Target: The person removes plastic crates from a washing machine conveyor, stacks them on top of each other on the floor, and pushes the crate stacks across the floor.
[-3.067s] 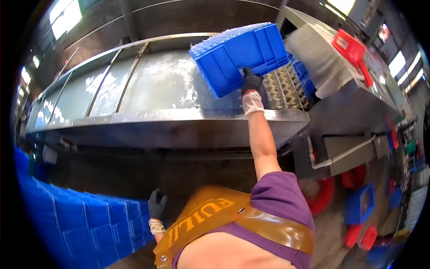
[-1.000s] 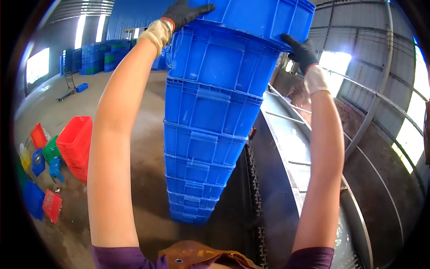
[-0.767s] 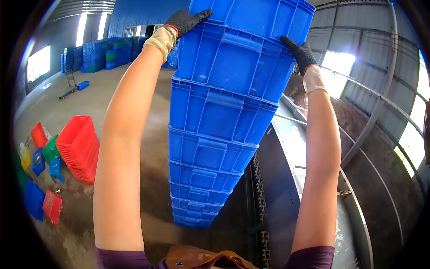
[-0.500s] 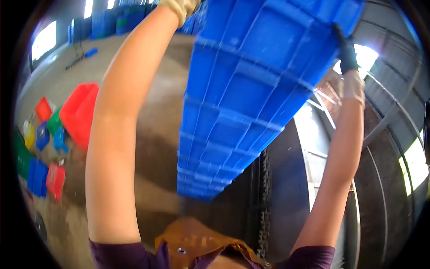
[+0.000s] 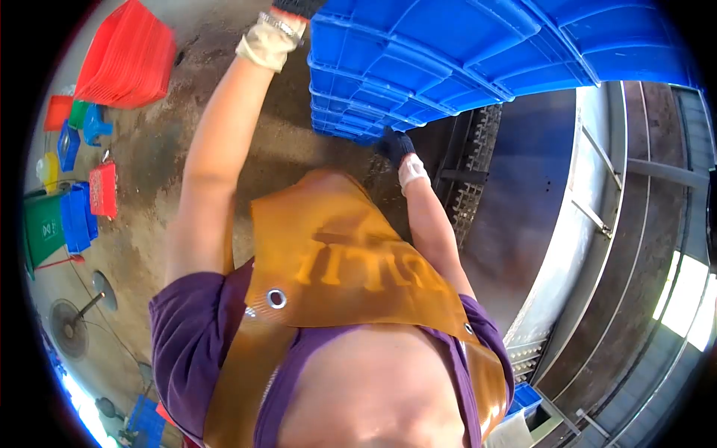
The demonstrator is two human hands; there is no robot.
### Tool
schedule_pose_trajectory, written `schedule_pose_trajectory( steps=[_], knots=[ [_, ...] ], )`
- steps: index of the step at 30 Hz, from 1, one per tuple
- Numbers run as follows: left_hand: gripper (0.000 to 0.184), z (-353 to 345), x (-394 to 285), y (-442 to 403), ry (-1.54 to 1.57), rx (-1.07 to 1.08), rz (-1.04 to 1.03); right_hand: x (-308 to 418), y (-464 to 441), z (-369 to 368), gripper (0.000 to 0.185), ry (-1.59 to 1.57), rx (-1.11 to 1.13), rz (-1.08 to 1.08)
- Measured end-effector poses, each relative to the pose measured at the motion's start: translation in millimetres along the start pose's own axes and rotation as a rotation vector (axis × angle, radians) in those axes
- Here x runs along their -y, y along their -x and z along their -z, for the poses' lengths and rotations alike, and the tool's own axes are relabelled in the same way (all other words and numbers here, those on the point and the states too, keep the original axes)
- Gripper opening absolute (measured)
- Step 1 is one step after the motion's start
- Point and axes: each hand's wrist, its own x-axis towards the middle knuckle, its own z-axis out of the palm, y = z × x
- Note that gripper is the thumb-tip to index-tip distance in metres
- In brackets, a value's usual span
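Note:
A tall stack of blue crates (image 5: 418, 56) fills the top centre and top right, narrowing towards the floor. At the top edge, beside the stack's left side, is my left hand (image 5: 297, 7) in a dark glove with a pale cuff; its fingers are cut off by the frame. My right hand (image 5: 396, 146), also in a dark glove, is low down near the narrow lower part of the stack. Its fingers are dark and small, so their shape is unclear, and no held object shows. An orange-brown apron (image 5: 351, 254) covers my front.
Nested red baskets (image 5: 123, 60) stand at upper left. Below them are a red container (image 5: 103, 188), blue containers (image 5: 78, 216) and a green bin (image 5: 45, 228). A long metal trough (image 5: 556, 261) runs down the right, with a chain (image 5: 470, 179) beside it. A fan (image 5: 69, 327) is at lower left.
The view has tipped down towards my body. My right hand has come down from the upper crates to near the lower stack. My left hand has moved partly out of frame beside the stack.

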Motion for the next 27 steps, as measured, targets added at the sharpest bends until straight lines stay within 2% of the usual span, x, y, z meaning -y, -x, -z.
schedule_pose_trajectory(
  steps=[1, 2, 3, 4, 5, 6, 7, 8, 10, 11, 13, 16, 18, 20, 21, 22, 23, 25, 26, 27],
  knots=[
    [0.065, -0.3, 12.1, 10.5, -0.031, 0.008, 0.026, 1.2, -12.9, -11.2, 0.032, -0.191, -0.068, -0.063],
    [0.059, -9.8, 23.6, 20.3, 0.24, -0.061, 0.0, 4.1, -24.8, -17.1, 0.036, -0.382, -0.135, -0.128],
    [0.056, -9.8, 47.9, 39.2, 0.197, -0.052, 0.13, -2.6, -43.1, -12.2, 0.048, -0.373, -0.146, -0.185],
    [0.053, -3.1, 72.7, 51.6, 0.152, -0.038, 0.258, -9.1, -54.9, -6.6, 0.048, -0.39, -0.149, -0.189],
    [0.036, 3.9, 79.7, 56.0, -0.02, -0.023, 0.228, -13.5, -67.0, -1.1, 0.049, 0.54, -0.16, 0.16],
    [0.038, 8.1, 77.2, 57.6, -0.19, -0.006, 0.19, -13.8, -78.3, -0.7, 0.051, 1.468, -0.153, 0.512],
    [0.038, 4.2, 72.8, 57.9, -0.188, 0.018, 0.183, -10.4, -86.2, -7.0, 0.051, 1.464, -0.135, 0.351],
    [0.048, -1.3, 67.7, 57.7, -0.117, -0.093, 0.172, -8.0, -89.2, -6.9, 0.051, 1.441, -0.15, 0.345],
    [0.06, -5.6, 58.8, 54.4, -0.033, -0.174, 0.156, -10.4, -81.9, -4.4, 0.048, 1.283, -0.087, 0.456],
    [0.049, -5.5, 58.2, 51.7, -0.151, -0.204, 0.095, -10.9, -88.3, -5.2, 0.043, 1.242, -0.126, 0.434],
    [0.039, -8.1, 62.1, 47.6, -0.243, -0.207, 0.026, -9.6, -99.7, -7.8, 0.035, 1.154, -0.203, 0.396],
    [0.032, -17.0, 81.4, 31.6, -0.302, -0.173, 0.022, 5.2, -120.9, -7.0, 0.041, 1.45, -0.213, 0.297],
    [0.028, -26.6, 121.6, -0.4, -0.348, -0.155, 0.022, 21.6, -165.3, -2.8, 0.05, 1.367, -0.193, 0.204],
    [0.03, -8.6, 213.5, -33.0, -0.652, -0.137, -0.194, 49.5, -197.6, -3.6, 0.036, 1.316, -0.222, 0.349],
    [0.031, -6.8, 249.4, -49.2, -0.742, -0.136, -0.279, 59.2, -220.4, -7.7, 0.041, 1.364, -0.229, 0.274],
    [0.038, -10.9, 256.3, -64.5, -0.689, -0.122, -0.224, 75.3, -242.7, -12.5, 0.048, 1.342, -0.212, 0.133],
    [0.044, -15.6, 258.4, -77.4, -0.64, -0.103, -0.17, 97.1, -254.4, -14.7, 0.052, 1.338, -0.187, 0.094],
    [0.057, -57.9, 239.7, -98.9, -0.503, -0.168, 0.13, 119.5, -291.1, -17.9, 0.052, 1.196, -0.195, -0.062],
    [0.063, -92.4, 219.1, -114.7, -0.402, -0.25, 0.373, 122.2, -315.1, -20.7, 0.051, 1.264, -0.266, 0.048],
    [0.067, -118.0, 223.5, -126.7, -0.274, -0.225, 0.301, 106.2, -357.2, -17.3, 0.051, 1.334, -0.287, 0.134]
  ],
)
